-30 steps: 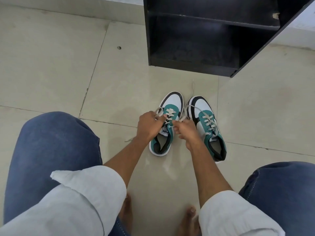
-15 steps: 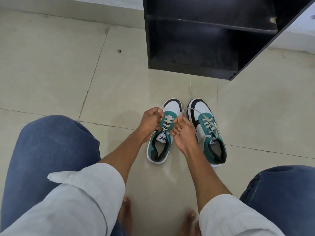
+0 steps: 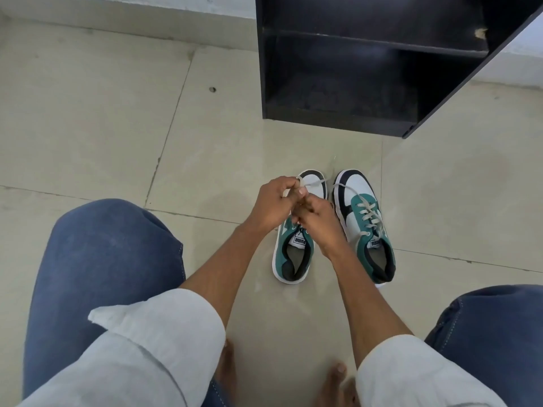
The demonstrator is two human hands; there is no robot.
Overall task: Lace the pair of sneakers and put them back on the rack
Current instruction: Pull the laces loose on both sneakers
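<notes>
Two green, white and black sneakers stand side by side on the tiled floor, toes pointing at the rack. Over the left sneaker (image 3: pixel 293 254) my left hand (image 3: pixel 271 205) and my right hand (image 3: pixel 318 223) meet, both pinching its white lace (image 3: pixel 316 182), which loops out from my left fingers across the toe. The hands hide that shoe's eyelets. The right sneaker (image 3: pixel 365 224) stands untouched, its lace threaded with one loose end lying over the toe. The black shoe rack (image 3: pixel 346 118) stands just beyond, its shelves bare.
My knees in blue jeans (image 3: pixel 111 259) flank the shoes on both sides, and my bare toes (image 3: pixel 338 374) rest on the floor below them. A white wall base runs behind the rack. Beige tiles (image 3: pixel 102 113) stretch to the left.
My hands have come together and moved up toward the left sneaker's toe, pulling the lace with them. Neither sneaker has shifted on the floor.
</notes>
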